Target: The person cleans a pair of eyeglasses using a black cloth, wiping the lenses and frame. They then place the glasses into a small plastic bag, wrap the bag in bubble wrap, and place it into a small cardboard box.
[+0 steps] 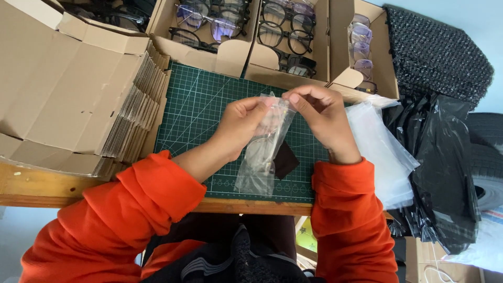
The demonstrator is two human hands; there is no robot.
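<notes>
Centre frame, over the green cutting mat point(199, 105): left hand point(242, 124) and right hand point(320, 116) each pinch the top edge of a clear plastic bag point(262, 157). Flat brown cartons point(68, 89) stacked upper left; clear bags point(380, 141) and black bags point(445, 157) lie right.

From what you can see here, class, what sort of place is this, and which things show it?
Probably a small packing bench for eyewear. Open cardboard boxes of glasses line the back, flat folded cartons are stacked on the left, and both hands hold a clear plastic bag over a green cutting mat.

Packing workshop: cutting mat point(199, 105), boxed glasses point(285, 31), flat cartons point(68, 78).
</notes>
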